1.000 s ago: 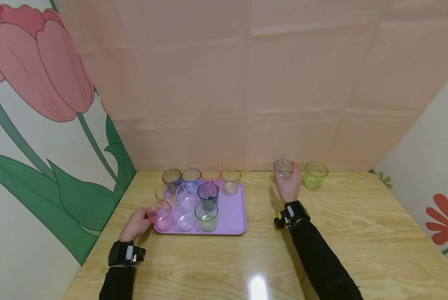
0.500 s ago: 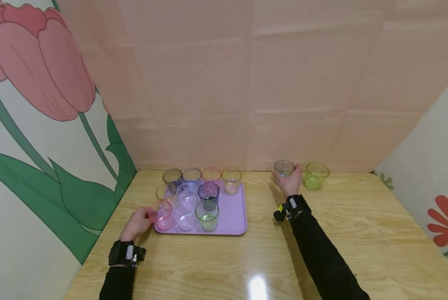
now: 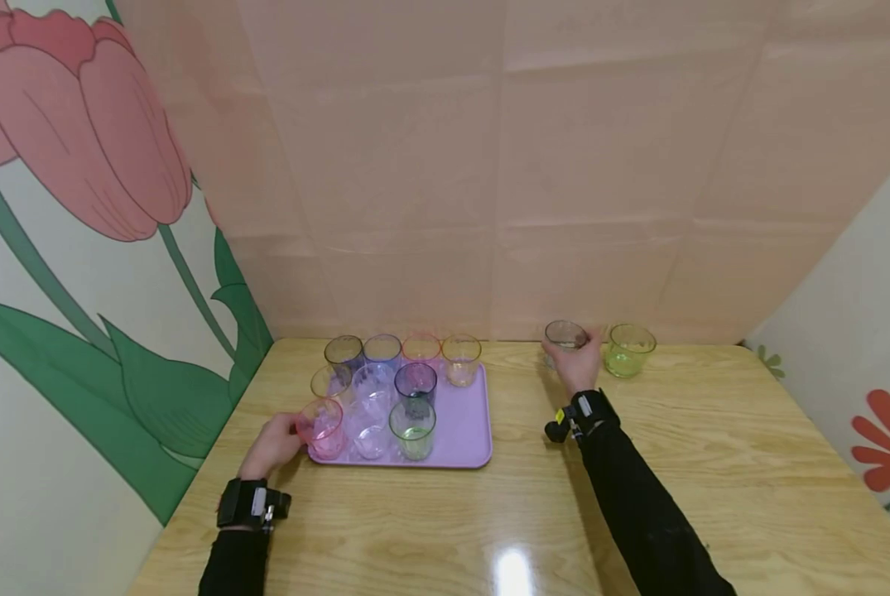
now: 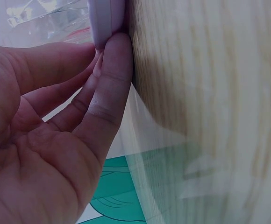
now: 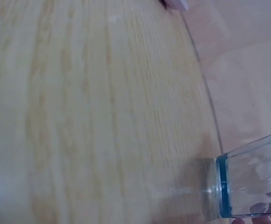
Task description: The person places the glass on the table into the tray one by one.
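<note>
My left hand (image 3: 271, 447) is at the front left corner of a purple tray (image 3: 463, 430). In the left wrist view its thumb and fingers (image 4: 112, 88) pinch the tray's rim (image 4: 106, 18). On the tray stand several tinted tumblers, with a pink tumbler (image 3: 321, 430) closest to this hand. Near the table's back edge my right hand (image 3: 579, 368) grips a clear tumbler (image 3: 565, 335). Its bluish base (image 5: 223, 186) faces the tabletop in the right wrist view; whether it touches the wood I cannot tell. Just right of that hand stands a yellow-green tumbler (image 3: 628, 352).
Among the tray's tumblers are a green one (image 3: 412, 430) in front and a yellow-rimmed one (image 3: 461, 362) at the back right. The wooden table (image 3: 519, 497) meets a pinkish sheet (image 3: 534, 207) behind. Painted walls stand on both sides.
My right hand has turned a little at the wrist and sits slightly lower, still gripping the clear tumbler. The left hand and the tray look unmoved.
</note>
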The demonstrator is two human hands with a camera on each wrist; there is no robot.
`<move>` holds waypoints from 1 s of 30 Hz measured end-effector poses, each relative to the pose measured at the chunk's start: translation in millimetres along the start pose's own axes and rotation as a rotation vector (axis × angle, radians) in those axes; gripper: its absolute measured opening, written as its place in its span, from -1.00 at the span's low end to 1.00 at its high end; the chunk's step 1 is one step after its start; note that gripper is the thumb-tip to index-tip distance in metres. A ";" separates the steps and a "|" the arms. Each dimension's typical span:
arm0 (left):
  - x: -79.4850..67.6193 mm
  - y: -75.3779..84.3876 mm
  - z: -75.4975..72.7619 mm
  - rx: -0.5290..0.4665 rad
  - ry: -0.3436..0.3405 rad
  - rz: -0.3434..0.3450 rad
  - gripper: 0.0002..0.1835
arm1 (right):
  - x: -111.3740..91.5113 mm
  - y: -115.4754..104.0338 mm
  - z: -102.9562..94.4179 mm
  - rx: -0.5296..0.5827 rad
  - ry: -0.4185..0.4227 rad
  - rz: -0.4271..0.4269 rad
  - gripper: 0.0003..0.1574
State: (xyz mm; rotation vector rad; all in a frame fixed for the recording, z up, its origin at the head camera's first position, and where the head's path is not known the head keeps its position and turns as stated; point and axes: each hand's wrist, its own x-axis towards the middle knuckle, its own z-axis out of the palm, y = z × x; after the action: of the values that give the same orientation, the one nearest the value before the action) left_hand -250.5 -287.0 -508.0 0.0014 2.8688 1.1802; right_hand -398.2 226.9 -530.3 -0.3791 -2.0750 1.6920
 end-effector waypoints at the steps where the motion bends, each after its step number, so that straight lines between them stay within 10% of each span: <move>1: 0.1 -0.2 0.0 0.004 0.001 0.000 -0.90 | -3.1 -1.5 4.9 -0.013 0.038 -0.001 0.07; 18: 0.4 -0.3 0.3 0.012 0.001 0.000 -0.88 | -34.8 -10.1 1.0 0.027 -0.103 -0.026 0.00; 30: 0.9 -0.4 -0.5 0.013 -0.008 -0.006 -0.87 | -55.5 -17.6 8.7 0.286 -0.116 0.020 0.01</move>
State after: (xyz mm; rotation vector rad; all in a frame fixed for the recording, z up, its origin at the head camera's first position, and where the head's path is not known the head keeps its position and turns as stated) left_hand -251.4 -287.7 -508.0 -0.0028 2.8675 1.1580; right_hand -353.3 189.6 -523.3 -0.2150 -1.8730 2.0302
